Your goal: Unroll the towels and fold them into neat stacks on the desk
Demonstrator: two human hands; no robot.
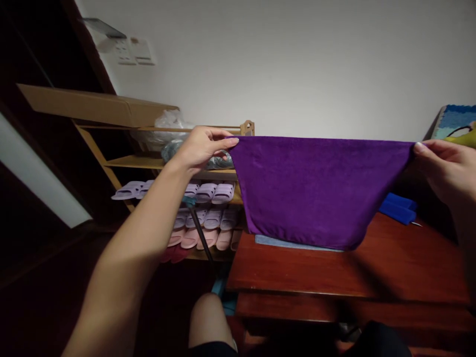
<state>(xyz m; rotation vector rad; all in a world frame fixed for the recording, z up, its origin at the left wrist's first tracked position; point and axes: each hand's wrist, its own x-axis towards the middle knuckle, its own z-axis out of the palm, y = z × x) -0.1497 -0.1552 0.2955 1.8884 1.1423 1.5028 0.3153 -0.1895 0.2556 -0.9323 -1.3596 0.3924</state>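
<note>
A purple cloth (316, 188) hangs stretched between my two hands, its top edge nearly straight. My left hand (206, 146) pinches the upper left corner between thumb and fingers. At the upper right corner, my right hand (444, 161) grips the cloth the same way. The lower edge of the cloth hangs at the level of a light blue folded cloth (297, 243), which lies on the reddish wooden table (297, 272) and is mostly hidden behind it.
Bright blue folded items (399, 208) lie on the table at right, near a colourful picture (459, 121). On the left, a wooden rack (130, 162) holds several slippers (206, 192), plastic bags (173, 121) and a long cardboard box (92, 106). A dark pole (201, 233) stands before the rack.
</note>
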